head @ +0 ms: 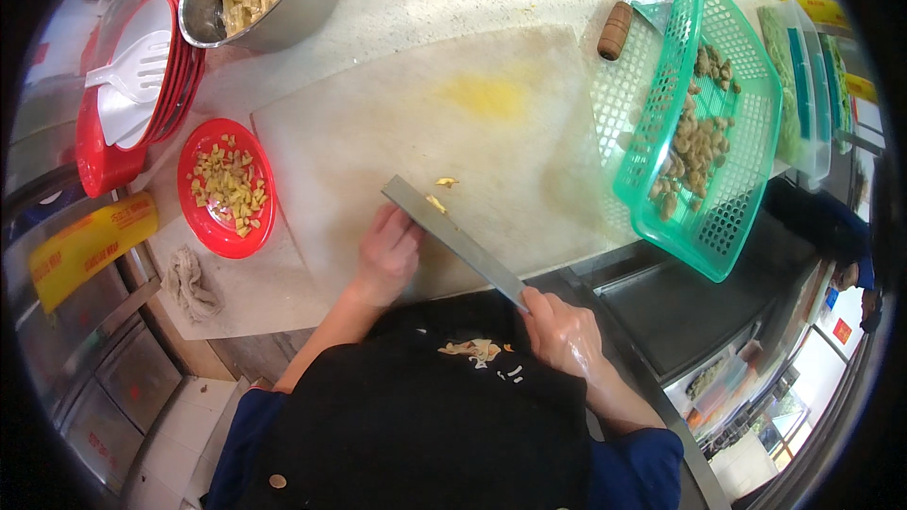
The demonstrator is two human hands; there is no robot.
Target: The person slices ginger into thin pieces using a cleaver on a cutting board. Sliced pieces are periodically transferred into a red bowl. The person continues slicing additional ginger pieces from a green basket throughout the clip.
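Note:
My right hand (560, 326) grips the near end of a long flat metal blade (460, 241), probably a cleaver seen edge-on, which slants up to the left over a pale cutting board (340, 127). Close against the blade's far end is my left hand (390, 255), fingers curled and partly blurred; whether it holds a piece is hidden. Small yellowish pieces, likely ginger (446, 183), lie beyond the blade, and one (436, 204) touches its edge. To the left, chopped yellow pieces (230, 188) fill part of a red plate (265, 227).
At right, a green plastic basket (638, 205) holds unpeeled ginger-like knobs (698, 149); a wooden-handled scraper (615, 32) lies behind it. A steel pot (305, 14), stacked red plates (186, 85) with a white slotted turner (138, 67), and a crumpled cloth (190, 287) are at left.

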